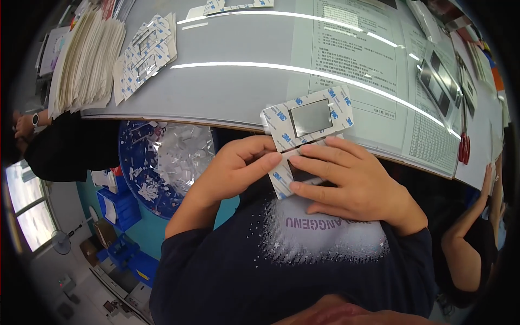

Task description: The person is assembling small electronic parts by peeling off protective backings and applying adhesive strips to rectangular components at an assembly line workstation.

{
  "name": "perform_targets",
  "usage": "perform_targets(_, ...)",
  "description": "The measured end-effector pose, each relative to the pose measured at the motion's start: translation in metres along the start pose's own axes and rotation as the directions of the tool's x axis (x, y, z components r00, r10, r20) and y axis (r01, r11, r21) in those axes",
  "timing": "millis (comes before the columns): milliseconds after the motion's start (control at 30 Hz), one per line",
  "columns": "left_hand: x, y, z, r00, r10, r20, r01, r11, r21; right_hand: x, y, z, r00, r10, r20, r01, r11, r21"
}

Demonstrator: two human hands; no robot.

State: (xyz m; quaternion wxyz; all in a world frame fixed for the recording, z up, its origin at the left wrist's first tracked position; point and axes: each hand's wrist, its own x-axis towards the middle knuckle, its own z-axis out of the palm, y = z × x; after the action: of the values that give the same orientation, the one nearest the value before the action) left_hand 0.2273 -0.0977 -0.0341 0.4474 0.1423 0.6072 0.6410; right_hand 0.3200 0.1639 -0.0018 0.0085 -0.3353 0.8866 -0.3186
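A white adhesive-backed frame sheet (340,115) with blue print lies across the table's front edge, its near part overhanging toward my body. Its upper rectangular window looks grey; a second, darker one is partly covered by my fingers. At the sheet's left edge my left hand (238,165) is closed, the thumb on top and the other fingers mostly hidden behind. My right hand (355,181) lies palm down over the lower half, fingers spread and resting on the surface.
Similar frame sheets (168,40) lie at the upper left beside a thick paper stack (81,59). A blue bin (125,162) of plastic scraps stands below the edge. Red-handled scissors (464,149) and dark-windowed panels (441,81) are at the right. People's arms (471,216) show on both sides.
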Motion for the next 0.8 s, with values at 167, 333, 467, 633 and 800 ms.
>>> perform_targets(167, 0.011, 0.013, -0.001, 0.966, 0.227, -0.123, -0.136, 0.852, 0.506, -0.01, 0.024, -0.007, 0.813, 0.197, -0.548, -0.205, 0.978, 0.047)
perform_targets(333, 0.021, 0.036, 0.012, 0.862, 0.507, -0.005, -0.387, 0.664, 0.64, -0.027, 0.041, -0.019, 0.786, 0.408, -0.464, -0.081, 0.813, 0.577)
perform_targets(467, 0.042, 0.048, 0.001, 0.572, 0.769, 0.287, -0.591, 0.143, 0.794, -0.012, 0.037, -0.021, 0.839, 0.03, -0.543, 0.044, 0.991, 0.123)
perform_targets(633, 0.051, 0.047, 0.001, 0.466, 0.823, 0.324, -0.512, -0.048, 0.858, -0.01, 0.034, -0.021, 0.871, 0.0, -0.491, -0.008, 1.0, -0.015)
perform_targets(800, 0.058, 0.036, 0.0, 0.45, 0.841, 0.302, -0.516, -0.031, 0.856, -0.003, 0.036, -0.02, 0.891, -0.046, -0.452, -0.071, 0.968, -0.239)
